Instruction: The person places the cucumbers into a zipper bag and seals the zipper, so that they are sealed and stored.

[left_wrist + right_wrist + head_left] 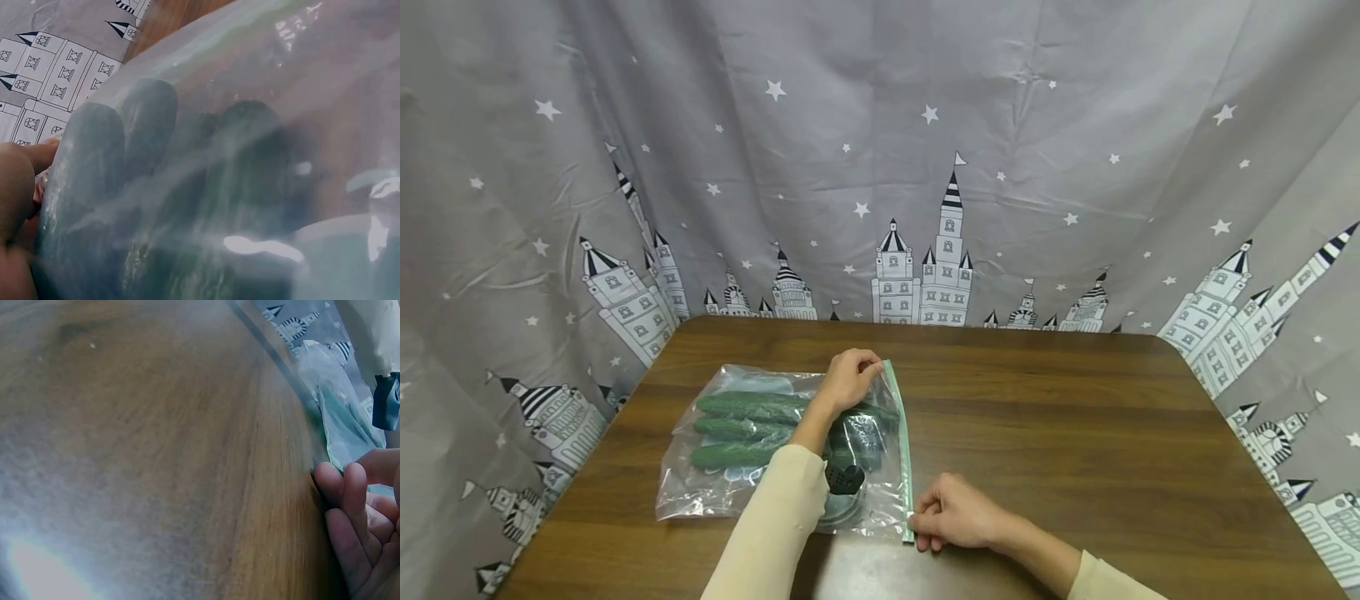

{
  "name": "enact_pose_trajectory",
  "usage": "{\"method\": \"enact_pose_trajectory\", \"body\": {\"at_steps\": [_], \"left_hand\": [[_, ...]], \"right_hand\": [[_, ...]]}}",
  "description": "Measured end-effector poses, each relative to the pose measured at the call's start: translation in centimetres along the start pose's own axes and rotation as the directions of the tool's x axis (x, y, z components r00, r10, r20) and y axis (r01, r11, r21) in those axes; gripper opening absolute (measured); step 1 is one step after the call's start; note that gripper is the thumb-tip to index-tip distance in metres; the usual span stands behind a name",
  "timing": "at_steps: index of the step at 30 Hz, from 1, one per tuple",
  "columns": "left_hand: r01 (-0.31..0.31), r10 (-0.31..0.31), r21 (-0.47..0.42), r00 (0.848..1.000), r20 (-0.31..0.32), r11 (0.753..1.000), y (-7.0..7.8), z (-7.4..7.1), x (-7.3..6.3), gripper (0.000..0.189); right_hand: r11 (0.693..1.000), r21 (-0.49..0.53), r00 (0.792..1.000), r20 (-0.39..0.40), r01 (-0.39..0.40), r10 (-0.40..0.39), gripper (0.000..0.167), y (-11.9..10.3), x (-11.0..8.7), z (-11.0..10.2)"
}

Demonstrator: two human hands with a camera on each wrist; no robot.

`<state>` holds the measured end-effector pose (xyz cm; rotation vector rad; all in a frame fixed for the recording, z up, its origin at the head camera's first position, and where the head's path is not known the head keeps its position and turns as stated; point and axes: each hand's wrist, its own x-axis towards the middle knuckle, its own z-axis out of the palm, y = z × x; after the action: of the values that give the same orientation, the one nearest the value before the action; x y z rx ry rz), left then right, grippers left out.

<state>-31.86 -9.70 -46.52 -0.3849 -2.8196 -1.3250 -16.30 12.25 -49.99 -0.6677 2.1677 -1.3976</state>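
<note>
A clear zip bag (688,492) lies flat on the table, its green zip strip (904,442) running along the right side. Several long green cucumbers (741,429) lie side by side inside; their rounded ends (150,103) show through the plastic in the left wrist view. My left hand (848,379) reaches across the bag and pinches the far end of the strip. At the near end, my right hand (958,512) pinches the strip between thumb and index finger, right at a small white slider (911,515). In the right wrist view its other fingers (350,540) curl beside the bag.
The brown wooden table (1075,417) extends to the right of the bag. Behind it hangs a grey curtain (1037,167) with castles and stars. A black wrist camera (846,479) on my left forearm covers part of the bag.
</note>
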Motion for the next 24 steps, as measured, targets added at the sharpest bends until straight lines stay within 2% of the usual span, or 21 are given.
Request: {"method": "enact_pose_trajectory", "body": {"at_steps": [5,12,20,24], "left_hand": [[0.007,-0.007,-0.003,1.000,0.016,1.000,0.0,0.0,0.1,0.017],[-0.015,0.015,-0.006,1.000,0.026,1.000,0.0,0.3,0.4,0.016],[0.012,-0.007,-0.048,0.994,0.108,0.999,0.2,0.1,0.8,0.015],[-0.024,0.012,0.087,0.990,0.143,0.996,0.9,-0.2,1.9,0.014]], "right_hand": [[1.000,-0.004,1.000,0.023,0.010,-0.009,0.025,0.2,-0.3,0.0],[1.000,0.000,0.999,0.046,0.016,-0.016,0.024,0.4,-0.5,-0.2],[0.999,-0.023,0.998,0.051,0.029,-0.028,0.024,0.5,-0.4,-0.3],[0.999,-0.023,0.998,0.062,0.033,-0.031,0.024,0.5,-0.3,-0.3]]}}
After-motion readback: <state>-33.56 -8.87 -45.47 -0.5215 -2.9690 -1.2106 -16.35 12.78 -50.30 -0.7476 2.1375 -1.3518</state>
